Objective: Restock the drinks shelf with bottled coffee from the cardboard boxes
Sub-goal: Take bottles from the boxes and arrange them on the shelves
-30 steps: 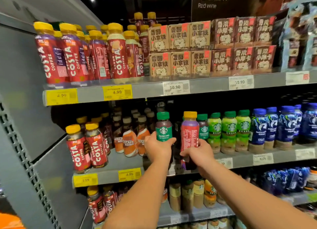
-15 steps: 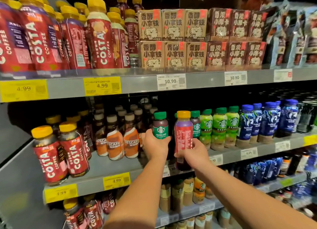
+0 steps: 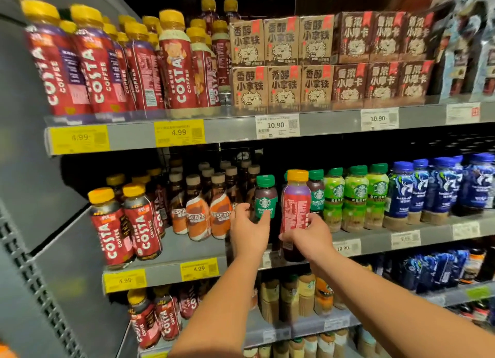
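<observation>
R hand (image 3: 308, 235) grips yellow-cap bottle (image 3: 294, 207) low on its body; bottle upright at front edge of mid shelf (image 3: 171, 253). L hand (image 3: 247, 230) loose, fingers spread, thumb at green-cap bottle (image 3: 265, 199) just left of it.

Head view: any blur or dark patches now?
Head view: motion blur smears the upper Costa bottles and yellow tags; shadow hides the back behind the Nescafe bottles; the left hand at the Starbucks bottle and the right hand gripping the yellow-capped bottle read clearly.
</observation>
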The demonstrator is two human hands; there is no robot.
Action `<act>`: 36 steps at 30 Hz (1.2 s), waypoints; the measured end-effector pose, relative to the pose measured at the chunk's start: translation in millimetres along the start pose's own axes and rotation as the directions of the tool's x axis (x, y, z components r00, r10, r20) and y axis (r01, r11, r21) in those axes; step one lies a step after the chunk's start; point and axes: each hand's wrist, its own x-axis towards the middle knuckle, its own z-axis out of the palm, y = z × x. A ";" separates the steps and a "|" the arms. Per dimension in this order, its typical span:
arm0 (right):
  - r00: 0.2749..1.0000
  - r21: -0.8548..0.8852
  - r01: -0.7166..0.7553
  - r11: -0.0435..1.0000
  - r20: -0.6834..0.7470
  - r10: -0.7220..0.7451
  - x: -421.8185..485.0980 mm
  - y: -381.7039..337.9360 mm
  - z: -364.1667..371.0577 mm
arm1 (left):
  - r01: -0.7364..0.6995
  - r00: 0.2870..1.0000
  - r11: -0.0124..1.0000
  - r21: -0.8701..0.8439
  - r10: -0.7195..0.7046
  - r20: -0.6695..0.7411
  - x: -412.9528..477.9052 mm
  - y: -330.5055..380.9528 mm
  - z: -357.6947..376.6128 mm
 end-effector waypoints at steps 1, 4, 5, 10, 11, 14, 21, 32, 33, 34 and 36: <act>1.000 -0.015 0.015 1.000 0.015 -0.014 -2.8 -3.1 -1.1 | -0.019 1.000 0.999 -0.031 0.019 0.002 -5.8 4.6 -4.4; 0.995 -0.092 0.084 0.992 0.054 -0.079 -12.3 -13.2 -4.2 | -0.013 0.994 0.988 -0.154 0.029 0.101 -23.9 25.7 -13.9; 0.993 -0.125 0.112 0.986 0.057 -0.106 -16.2 -17.1 -5.3 | 0.007 0.992 0.983 -0.183 0.016 0.127 -29.8 32.5 -15.7; 0.980 -0.260 0.196 0.946 0.066 -0.185 -40.0 -34.9 -11.0 | -0.021 0.993 0.984 -0.177 0.041 0.112 -56.0 62.5 -25.4; 0.976 -0.263 0.216 0.940 0.088 -0.200 -44.4 -38.5 -12.0 | -0.034 0.995 0.985 -0.168 0.050 0.089 -59.7 68.5 -30.1; 0.934 -0.236 0.323 0.917 0.233 -0.269 -53.7 -51.4 -17.8 | -0.069 0.996 0.980 -0.187 0.079 0.045 -73.0 87.3 -48.9; 0.801 -0.029 0.385 0.923 0.508 -0.318 -81.8 -91.5 -39.4 | -0.017 0.994 0.947 -0.320 -0.019 -0.110 -105.3 114.4 -89.9; 0.837 0.149 0.342 0.928 0.400 -0.373 -106.2 -124.3 5.0 | -0.110 0.975 0.973 -0.205 0.066 -0.212 -93.6 134.6 -142.9; 0.838 0.140 0.362 0.922 0.384 -0.388 -105.8 -130.3 10.4 | -0.122 0.973 0.972 -0.199 0.078 -0.217 -88.7 137.0 -147.9; 0.835 0.133 0.386 0.913 0.370 -0.407 -105.8 -137.5 15.4 | -0.136 0.970 0.973 -0.186 0.092 -0.225 -82.9 139.6 -153.6; 0.826 0.100 0.438 0.893 0.349 -0.444 -103.8 -154.9 26.0 | -0.153 0.961 0.973 -0.175 0.105 -0.257 -68.8 147.4 -167.0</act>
